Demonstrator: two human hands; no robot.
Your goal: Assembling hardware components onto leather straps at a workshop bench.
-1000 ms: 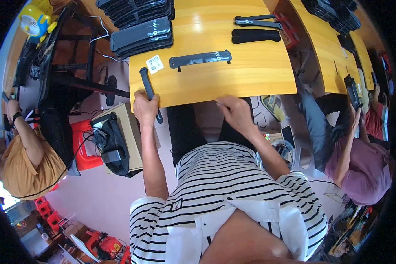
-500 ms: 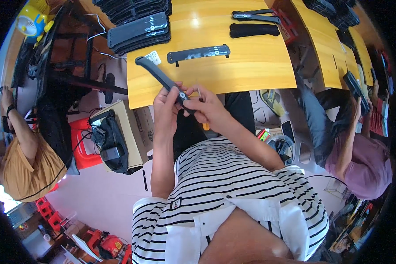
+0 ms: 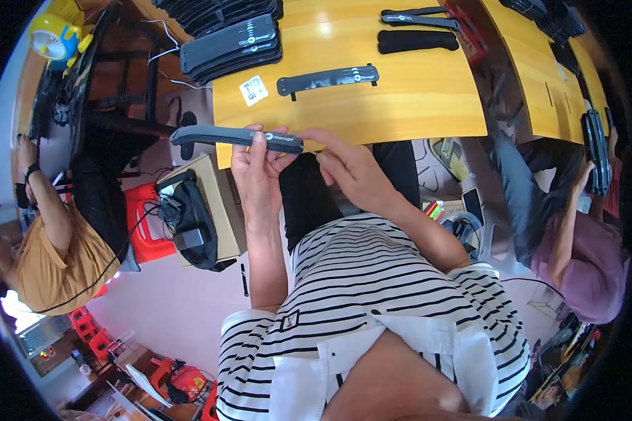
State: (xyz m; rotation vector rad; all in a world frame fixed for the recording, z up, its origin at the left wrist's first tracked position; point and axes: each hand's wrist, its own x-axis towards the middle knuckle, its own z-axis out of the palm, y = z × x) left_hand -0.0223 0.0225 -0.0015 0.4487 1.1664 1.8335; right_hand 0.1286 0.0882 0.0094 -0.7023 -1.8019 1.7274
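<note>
My left hand (image 3: 258, 165) is closed around a dark grey strap (image 3: 207, 135) with white print, pinching it between thumb and fingers near its right end. The strap lies nearly level just off the table's near edge, its left end reaching past the table corner. My right hand (image 3: 361, 172) is beside the strap's right end, fingers apart and index finger stretched toward it; whether the fingertip touches is hard to tell. On the yellow wooden table (image 3: 400, 105) lies another flat strap (image 3: 330, 79) with small black tabs at its edge. A white printed label (image 3: 253, 90) is left of it.
Stacked grey straps (image 3: 228, 49) fill the table's far left; more straps (image 3: 418, 41) lie far right. An open cardboard box (image 3: 221, 203) with a black bag (image 3: 189, 224) stands at left, near a red stool (image 3: 147, 235). People sit at left (image 3: 63, 259) and right (image 3: 586, 259).
The strap has swung from a slant to nearly level. My right hand has let go of it and drawn back to the right with fingers opened; my left hand keeps its hold.
</note>
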